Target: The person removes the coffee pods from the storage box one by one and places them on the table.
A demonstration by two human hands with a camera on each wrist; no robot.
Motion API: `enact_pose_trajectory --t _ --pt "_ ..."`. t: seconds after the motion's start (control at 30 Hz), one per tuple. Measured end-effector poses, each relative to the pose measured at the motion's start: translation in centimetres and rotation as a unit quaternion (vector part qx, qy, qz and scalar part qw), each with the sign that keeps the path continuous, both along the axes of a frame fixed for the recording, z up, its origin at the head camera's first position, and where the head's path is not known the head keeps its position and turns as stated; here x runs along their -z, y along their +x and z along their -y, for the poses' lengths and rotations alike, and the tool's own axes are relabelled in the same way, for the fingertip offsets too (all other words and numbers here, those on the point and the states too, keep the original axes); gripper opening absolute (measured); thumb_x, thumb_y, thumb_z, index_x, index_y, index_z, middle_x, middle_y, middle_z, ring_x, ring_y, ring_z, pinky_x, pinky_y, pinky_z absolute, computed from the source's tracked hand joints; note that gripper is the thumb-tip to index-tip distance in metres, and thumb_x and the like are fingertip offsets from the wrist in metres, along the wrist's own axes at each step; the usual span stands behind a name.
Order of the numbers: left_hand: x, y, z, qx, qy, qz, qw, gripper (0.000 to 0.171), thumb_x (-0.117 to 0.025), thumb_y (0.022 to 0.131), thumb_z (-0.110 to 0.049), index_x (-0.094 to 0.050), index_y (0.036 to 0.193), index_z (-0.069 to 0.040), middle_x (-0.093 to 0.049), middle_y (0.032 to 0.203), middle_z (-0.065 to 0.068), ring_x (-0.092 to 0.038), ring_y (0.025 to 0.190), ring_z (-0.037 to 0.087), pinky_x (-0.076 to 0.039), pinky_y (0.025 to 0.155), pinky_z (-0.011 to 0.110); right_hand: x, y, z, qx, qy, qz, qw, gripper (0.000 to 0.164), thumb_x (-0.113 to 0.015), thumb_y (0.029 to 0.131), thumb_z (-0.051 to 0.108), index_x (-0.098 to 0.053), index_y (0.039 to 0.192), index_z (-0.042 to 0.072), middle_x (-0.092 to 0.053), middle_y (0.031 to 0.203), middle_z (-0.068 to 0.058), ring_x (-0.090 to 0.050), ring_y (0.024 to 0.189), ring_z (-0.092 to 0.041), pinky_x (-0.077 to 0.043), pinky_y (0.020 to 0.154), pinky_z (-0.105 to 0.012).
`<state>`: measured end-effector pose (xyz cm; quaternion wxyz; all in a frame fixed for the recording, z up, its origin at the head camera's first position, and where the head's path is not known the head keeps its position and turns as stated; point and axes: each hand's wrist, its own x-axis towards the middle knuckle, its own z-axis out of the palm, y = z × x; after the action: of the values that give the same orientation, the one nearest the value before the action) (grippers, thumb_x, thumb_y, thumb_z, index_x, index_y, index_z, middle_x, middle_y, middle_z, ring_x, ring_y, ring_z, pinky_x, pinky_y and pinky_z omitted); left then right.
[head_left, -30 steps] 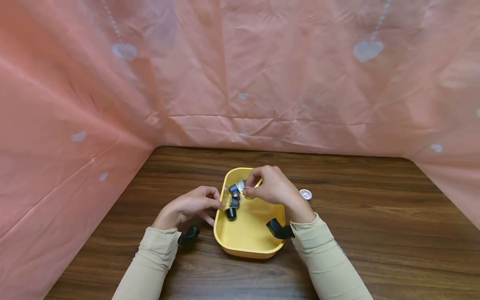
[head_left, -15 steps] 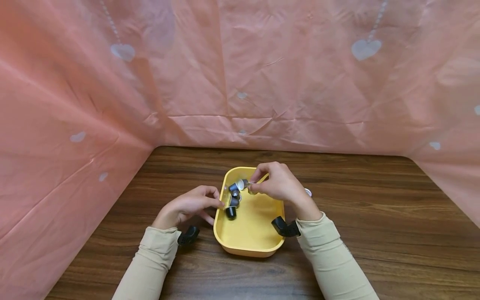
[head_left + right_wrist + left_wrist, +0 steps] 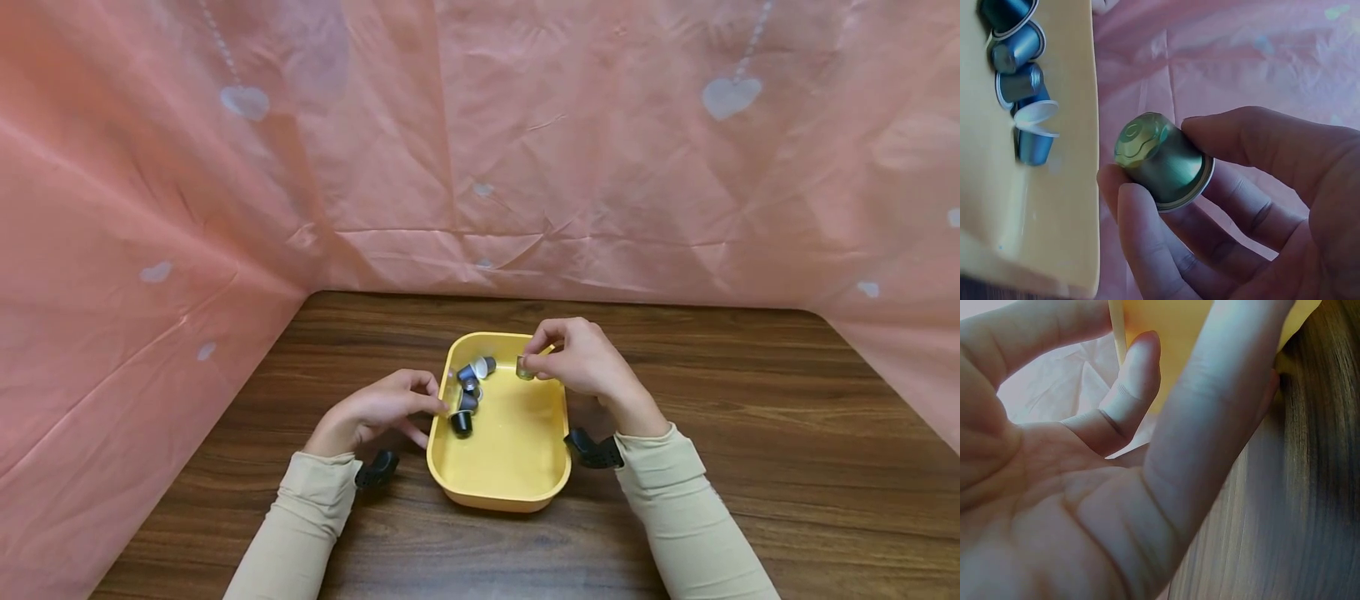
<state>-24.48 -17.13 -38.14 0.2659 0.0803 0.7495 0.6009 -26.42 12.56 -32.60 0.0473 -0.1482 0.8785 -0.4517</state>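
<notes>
My right hand (image 3: 588, 362) pinches a green coffee capsule (image 3: 1163, 164) between thumb and fingers, above the far right part of a yellow tray (image 3: 498, 503). In the right wrist view the capsule's domed end faces away from the palm and its rim lies toward the fingers. My left hand (image 3: 386, 408) holds the tray's left wall, thumb and fingers on either side of it. Along the tray's left side lie several other capsules, among them a black one (image 3: 462, 423), a dark grey one (image 3: 468, 402) and a blue one (image 3: 467, 375).
The tray stands on a dark wood table (image 3: 757, 433). A pink cloth (image 3: 525, 167) with pale hearts hangs behind the table and at its sides. Black wrist cameras, such as the left one (image 3: 377, 469), sit beside both cuffs.
My right hand has moved right and a little away from me, carrying the green capsule off from the others. It now covers the round silvery disc on the table. My left hand stays put.
</notes>
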Motion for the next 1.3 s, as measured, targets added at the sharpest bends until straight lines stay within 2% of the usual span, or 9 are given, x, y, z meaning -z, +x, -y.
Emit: enact_pose_trajectory --t 0.27,0.4,0.5,0.63,0.73,0.9,1.07,1.3 --pt "0.0 0.0 -0.1 0.002 -0.002 -0.005 1.0 0.019 -0.067 0.098 -0.004 -0.051 0.09 -0.008 -0.058 0.096 0.006 -0.069 0.086 0.02 -0.069 0.068 0.036 0.0 -0.1 -2.2 0.016 0.015 -0.005 1.0 0.013 -0.081 0.093 0.022 -0.077 0.096 0.009 -0.083 0.094 -0.006 -0.08 0.082 -0.022 -0.063 0.069 -0.026" --pt "0.0 0.2 0.0 0.001 -0.003 -0.007 1.0 0.019 -0.067 0.098 -0.004 -0.051 0.089 -0.008 -0.058 0.095 0.006 -0.069 0.086 0.019 -0.069 0.068 0.035 -0.1 0.0 -3.1 0.028 0.024 -0.011 0.999 0.015 -0.081 0.093 0.025 -0.077 0.096 0.011 -0.083 0.093 -0.005 -0.082 0.082 -0.024 -0.061 0.073 -0.025" --pt "0.0 0.2 0.0 0.0 -0.002 -0.007 1.0 0.019 -0.067 0.098 -0.003 -0.051 0.09 -0.008 -0.057 0.095 0.006 -0.068 0.086 0.019 -0.069 0.067 0.035 -0.1 0.0 -3.8 0.037 0.027 -0.013 0.999 0.016 -0.081 0.093 0.025 -0.078 0.097 0.011 -0.084 0.094 -0.006 -0.082 0.08 -0.02 -0.062 0.076 -0.023" --pt "0.1 0.3 0.0 0.002 -0.001 -0.008 1.0 0.018 -0.067 0.099 -0.003 -0.051 0.091 -0.008 -0.057 0.096 0.005 -0.068 0.087 0.018 -0.068 0.067 0.034 -0.2 0.2 -5.0 0.058 0.036 -0.013 0.998 0.018 -0.082 0.093 0.028 -0.077 0.098 0.011 -0.083 0.093 -0.008 -0.079 0.076 -0.015 -0.061 0.069 -0.025" --pt "0.1 0.2 -0.1 0.003 0.0 -0.009 1.0 0.018 -0.067 0.099 -0.003 -0.052 0.091 -0.008 -0.057 0.096 0.005 -0.068 0.086 0.018 -0.068 0.067 0.034 -0.1 0.4 -6.0 0.07 0.04 -0.013 0.997 0.021 -0.082 0.093 0.03 -0.077 0.099 0.011 -0.084 0.093 -0.008 -0.079 0.077 -0.015 -0.059 0.067 -0.025" --pt "0.1 0.1 -0.1 0.004 0.0 -0.01 0.9999 0.018 -0.067 0.098 -0.003 -0.052 0.09 -0.008 -0.057 0.097 0.006 -0.069 0.085 0.018 -0.068 0.067 0.034 0.1 0.6 -7.4 0.088 0.052 -0.023 0.995 0.022 -0.082 0.093 0.032 -0.077 0.099 0.012 -0.084 0.094 -0.006 -0.081 0.082 -0.02 -0.057 0.072 -0.025" --pt "0.2 0.1 -0.1 0.009 0.001 -0.012 0.9999 0.019 -0.067 0.099 -0.003 -0.051 0.089 -0.009 -0.057 0.097 0.006 -0.069 0.085 0.018 -0.069 0.068 0.034 0.4 0.8 -8.6 0.102 0.073 -0.031 0.992 0.024 -0.081 0.094 0.037 -0.077 0.098 0.013 -0.084 0.094 -0.006 -0.081 0.082 -0.019 -0.055 0.075 -0.027" --pt "0.3 0.1 -0.1 0.01 0.003 -0.013 0.9999 0.019 -0.067 0.098 -0.003 -0.051 0.089 -0.008 -0.057 0.097 0.006 -0.069 0.085 0.018 -0.069 0.068 0.035 0.7 1.1 -10.3 0.111 0.069 -0.02 0.991 0.021 -0.079 0.097 0.032 -0.077 0.101 0.011 -0.084 0.103 -0.01 -0.081 0.081 -0.015 -0.056 0.078 -0.027"
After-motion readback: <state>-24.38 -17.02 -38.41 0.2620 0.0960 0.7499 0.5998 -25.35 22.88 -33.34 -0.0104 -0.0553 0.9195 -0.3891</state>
